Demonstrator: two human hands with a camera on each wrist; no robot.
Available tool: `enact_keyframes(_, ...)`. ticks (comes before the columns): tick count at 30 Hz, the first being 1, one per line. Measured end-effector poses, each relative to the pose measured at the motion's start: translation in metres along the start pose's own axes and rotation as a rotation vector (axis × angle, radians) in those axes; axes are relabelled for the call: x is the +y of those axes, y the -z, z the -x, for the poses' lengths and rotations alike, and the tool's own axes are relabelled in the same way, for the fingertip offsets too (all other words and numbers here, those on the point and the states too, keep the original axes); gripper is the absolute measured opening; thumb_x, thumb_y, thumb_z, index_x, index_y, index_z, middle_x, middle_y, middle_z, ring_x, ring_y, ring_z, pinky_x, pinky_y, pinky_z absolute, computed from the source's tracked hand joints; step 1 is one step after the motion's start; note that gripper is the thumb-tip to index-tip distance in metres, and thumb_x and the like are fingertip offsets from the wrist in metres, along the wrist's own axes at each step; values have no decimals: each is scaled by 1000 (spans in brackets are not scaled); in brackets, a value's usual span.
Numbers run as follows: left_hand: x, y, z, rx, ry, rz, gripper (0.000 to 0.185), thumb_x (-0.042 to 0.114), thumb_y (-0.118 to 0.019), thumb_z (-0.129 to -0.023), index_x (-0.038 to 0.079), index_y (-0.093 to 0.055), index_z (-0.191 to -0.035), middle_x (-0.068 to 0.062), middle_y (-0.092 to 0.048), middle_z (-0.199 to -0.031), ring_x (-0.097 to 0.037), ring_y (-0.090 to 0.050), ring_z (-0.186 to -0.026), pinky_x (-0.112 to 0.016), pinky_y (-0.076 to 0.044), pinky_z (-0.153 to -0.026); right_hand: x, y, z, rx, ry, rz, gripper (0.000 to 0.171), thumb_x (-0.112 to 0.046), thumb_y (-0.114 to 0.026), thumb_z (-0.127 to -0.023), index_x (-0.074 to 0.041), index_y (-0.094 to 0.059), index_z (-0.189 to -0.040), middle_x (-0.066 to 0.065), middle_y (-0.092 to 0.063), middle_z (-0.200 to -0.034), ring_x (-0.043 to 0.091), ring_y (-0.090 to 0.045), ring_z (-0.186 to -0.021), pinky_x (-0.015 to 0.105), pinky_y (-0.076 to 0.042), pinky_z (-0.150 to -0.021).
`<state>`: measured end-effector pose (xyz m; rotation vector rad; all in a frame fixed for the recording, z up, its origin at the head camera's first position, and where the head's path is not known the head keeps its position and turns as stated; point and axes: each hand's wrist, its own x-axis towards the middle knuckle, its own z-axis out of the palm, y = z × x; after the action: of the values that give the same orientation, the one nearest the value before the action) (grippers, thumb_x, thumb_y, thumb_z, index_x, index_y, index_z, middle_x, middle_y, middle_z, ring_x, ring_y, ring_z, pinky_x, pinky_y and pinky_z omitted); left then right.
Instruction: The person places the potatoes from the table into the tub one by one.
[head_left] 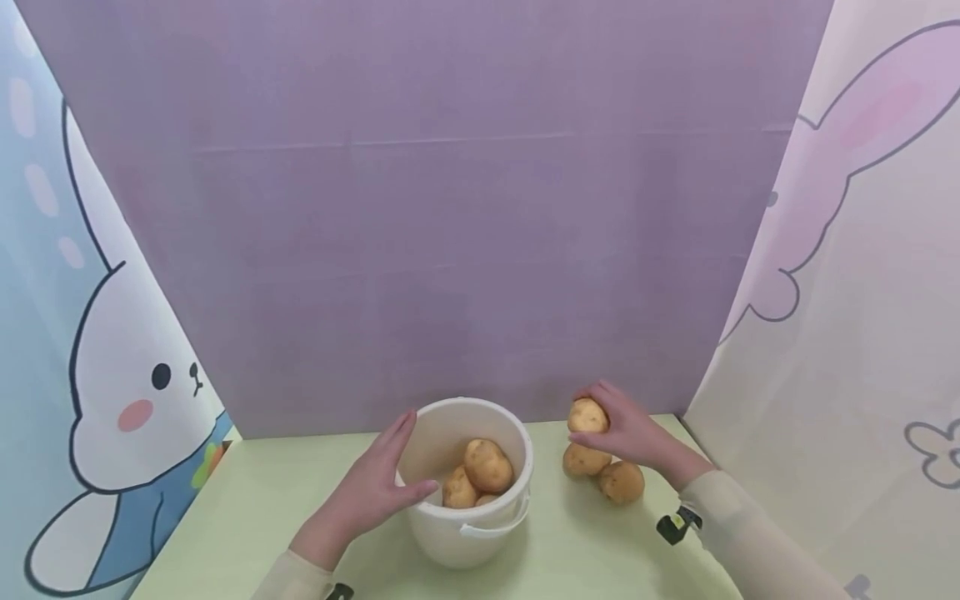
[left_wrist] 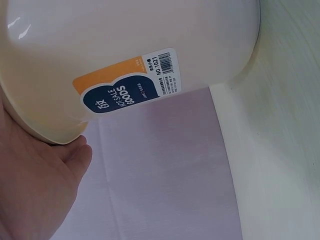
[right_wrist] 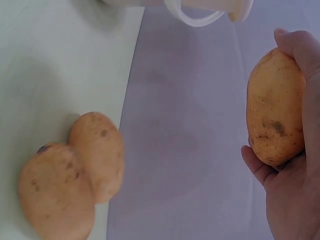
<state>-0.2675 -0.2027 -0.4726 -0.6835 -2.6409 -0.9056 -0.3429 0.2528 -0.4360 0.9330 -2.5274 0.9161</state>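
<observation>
My right hand grips a potato, thumb and fingers around its two ends. In the right wrist view this potato is held up off the table, with a dark patch on its skin. Two more potatoes lie side by side on the table below that hand. A white bucket stands to the left, with several potatoes inside. My left hand rests against the bucket's left rim, its fingers straight and thumb spread over the near edge. The left wrist view shows a label on the bucket's side.
The bucket's white handle hangs down at its front right. A pale green table lies under everything, with a purple backdrop along its far edge. Printed curtains stand at both sides.
</observation>
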Motion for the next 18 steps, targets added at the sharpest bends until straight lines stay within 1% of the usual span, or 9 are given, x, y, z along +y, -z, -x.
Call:
enact_keyframes(4,1,0,1,1,2,-2,116,68,-78,-94,2,-27,-175,-21,-29,-179,-49,-37,-159,-72,-37,-123,-9,-1,-9,-21,26,15,52,-41,-94,-90,-21,-69,-131,-5,-63,-120,14,-62,-101,35,-59,-82)
enact_keyframes(10,0,0,1,0,11,5,115,68,-78,-94,3,-27,-175,-20,-28,-180,-48,-36,-160,-72,-37,-123,-22,-8,-24,-52,71,22,51,-42,-93,-90,-21,-70,-130,-8,-64,-121,12,-64,-103,37,-60,-86)
enact_keyframes(18,0,-1,1,-2,14,6,114,66,-78,-95,4,-26,-175,-19,-27,-180,-48,-35,-160,-72,-36,-123,-36,-18,-40,-102,104,7,54,-43,-93,-91,-15,-70,-131,-10,-62,-121,13,-62,-106,37,-59,-87)
